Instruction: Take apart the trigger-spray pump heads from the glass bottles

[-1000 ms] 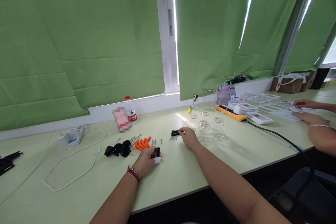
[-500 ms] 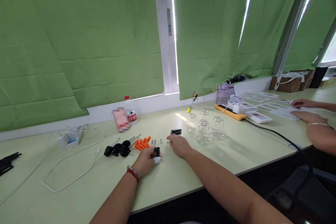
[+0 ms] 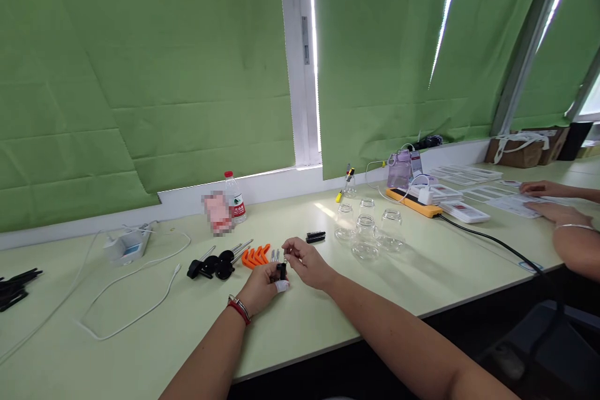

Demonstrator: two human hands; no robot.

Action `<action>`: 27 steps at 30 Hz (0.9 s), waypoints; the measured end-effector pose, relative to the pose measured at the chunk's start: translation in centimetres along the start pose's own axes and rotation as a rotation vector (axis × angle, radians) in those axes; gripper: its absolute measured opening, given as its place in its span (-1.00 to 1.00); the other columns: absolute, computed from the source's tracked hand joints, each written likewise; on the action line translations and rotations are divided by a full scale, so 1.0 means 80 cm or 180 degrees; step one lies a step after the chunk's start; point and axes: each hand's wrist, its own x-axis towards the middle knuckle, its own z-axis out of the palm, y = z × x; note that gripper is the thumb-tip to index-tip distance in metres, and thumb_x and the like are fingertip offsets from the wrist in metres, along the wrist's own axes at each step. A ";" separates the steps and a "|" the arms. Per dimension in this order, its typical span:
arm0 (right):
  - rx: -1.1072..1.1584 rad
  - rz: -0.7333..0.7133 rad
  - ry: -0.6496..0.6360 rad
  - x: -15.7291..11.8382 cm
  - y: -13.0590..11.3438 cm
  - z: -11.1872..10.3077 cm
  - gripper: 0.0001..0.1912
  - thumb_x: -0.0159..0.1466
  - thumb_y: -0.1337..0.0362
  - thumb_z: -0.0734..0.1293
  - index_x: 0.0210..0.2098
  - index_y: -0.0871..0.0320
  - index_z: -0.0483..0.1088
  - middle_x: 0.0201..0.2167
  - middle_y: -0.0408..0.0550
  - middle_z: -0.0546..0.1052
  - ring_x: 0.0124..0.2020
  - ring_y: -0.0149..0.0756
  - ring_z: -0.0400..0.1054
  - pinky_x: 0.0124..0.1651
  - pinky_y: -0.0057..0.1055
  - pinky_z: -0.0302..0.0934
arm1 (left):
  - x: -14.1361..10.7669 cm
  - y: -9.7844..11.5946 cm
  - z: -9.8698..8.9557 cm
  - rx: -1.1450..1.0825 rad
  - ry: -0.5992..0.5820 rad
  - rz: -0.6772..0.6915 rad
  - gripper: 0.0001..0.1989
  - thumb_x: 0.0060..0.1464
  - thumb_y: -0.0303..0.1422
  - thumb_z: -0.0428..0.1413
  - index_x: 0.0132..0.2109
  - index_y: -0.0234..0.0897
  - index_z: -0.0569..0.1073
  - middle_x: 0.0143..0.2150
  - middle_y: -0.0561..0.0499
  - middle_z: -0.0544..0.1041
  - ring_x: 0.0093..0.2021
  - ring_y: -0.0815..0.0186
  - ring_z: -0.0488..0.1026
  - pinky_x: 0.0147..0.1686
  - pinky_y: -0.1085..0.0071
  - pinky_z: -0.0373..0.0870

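My left hand point(image 3: 263, 287), with white tape on a finger, is closed around a small black plastic part point(image 3: 281, 271) that stands upright in its grip. Just above that part, the fingertips of my right hand point(image 3: 307, 262) pinch a tiny metal spring point(image 3: 285, 258). Orange angled handles point(image 3: 255, 256) lie just beyond my left hand, with metal rods point(image 3: 275, 255) beside them. Two black ribbed pieces point(image 3: 315, 237) rest past my right hand. Black round parts with metal shafts point(image 3: 224, 264) are grouped to the left.
Several clear glass jars point(image 3: 365, 239) stand right of my hands. Behind them are an orange power strip point(image 3: 412, 202) and a purple bottle point(image 3: 399, 169). A red-capped water bottle point(image 3: 235, 200) stands at the back. White cable point(image 3: 135, 329) loops at left. A co-worker's hands point(image 3: 548, 200) rest on papers at right.
My right hand has moved left from the table and up to the black part, bringing the spring with it. My left hand keeps its hold and has barely moved.
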 end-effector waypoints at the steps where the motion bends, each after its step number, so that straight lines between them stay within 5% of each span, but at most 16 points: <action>1: -0.0029 -0.0020 -0.0016 0.000 -0.001 0.000 -0.80 0.23 0.35 0.17 -0.14 0.12 0.25 -0.37 -0.14 0.34 -0.42 -0.44 0.19 -0.30 -0.45 0.16 | 0.000 -0.001 0.000 0.0040 0.0008 0.0016 -0.88 -0.13 -0.39 0.14 -0.40 -0.31 0.34 -0.48 0.10 0.36 -0.45 0.38 0.28 -0.38 0.45 0.21; 6: -0.0154 -0.0108 -0.0190 -0.003 -0.002 0.000 -0.79 0.19 0.41 0.19 -0.17 0.12 0.28 -0.43 -0.17 0.35 -0.46 -0.45 0.20 -0.37 -0.49 0.14 | 0.003 -0.007 -0.002 0.0245 0.0060 0.0113 -0.87 -0.12 -0.38 0.15 -0.42 -0.31 0.33 -0.53 0.14 0.26 -0.48 0.43 0.19 -0.44 0.49 0.15; 12: -0.0367 -0.0223 -0.0393 -0.007 0.007 0.002 -0.83 0.11 0.44 0.26 -0.29 0.15 0.35 -0.31 -0.12 0.35 -0.51 -0.51 0.18 -0.39 -0.51 0.15 | 0.002 -0.006 -0.003 0.0434 0.0022 0.0111 -0.84 -0.09 -0.33 0.15 -0.31 -0.30 0.41 -0.49 0.07 0.36 -0.41 0.33 0.29 -0.38 0.40 0.25; 20: -0.0397 0.0194 -0.0409 -0.010 0.006 0.007 -0.78 0.12 0.44 0.25 -0.23 0.13 0.33 -0.41 -0.18 0.34 -0.48 -0.48 0.21 -0.38 -0.50 0.15 | -0.001 0.000 -0.001 0.0317 -0.0025 0.0027 -0.81 -0.08 -0.28 0.13 -0.29 -0.28 0.43 -0.38 0.03 0.47 -0.34 0.27 0.38 -0.29 0.32 0.32; 24: -0.0227 0.0567 -0.0311 -0.010 0.010 0.007 -0.80 0.12 0.42 0.25 -0.24 0.13 0.32 -0.57 -0.26 0.26 -0.55 -0.49 0.14 -0.45 -0.53 0.08 | -0.001 0.000 -0.001 0.0417 0.0232 0.0009 -0.72 -0.10 -0.29 0.15 -0.18 -0.28 0.43 -0.38 0.01 0.49 -0.38 0.29 0.39 -0.33 0.33 0.34; 27: -0.0045 0.0958 -0.0171 -0.007 0.020 0.002 -0.83 0.12 0.36 0.26 -0.26 0.14 0.32 -0.65 -0.31 0.18 -0.62 -0.51 0.04 -0.53 -0.54 -0.01 | 0.001 -0.006 -0.008 0.0298 0.0880 0.0156 -0.73 -0.07 -0.32 0.12 -0.17 -0.29 0.41 -0.31 -0.04 0.51 -0.30 0.28 0.43 -0.26 0.33 0.35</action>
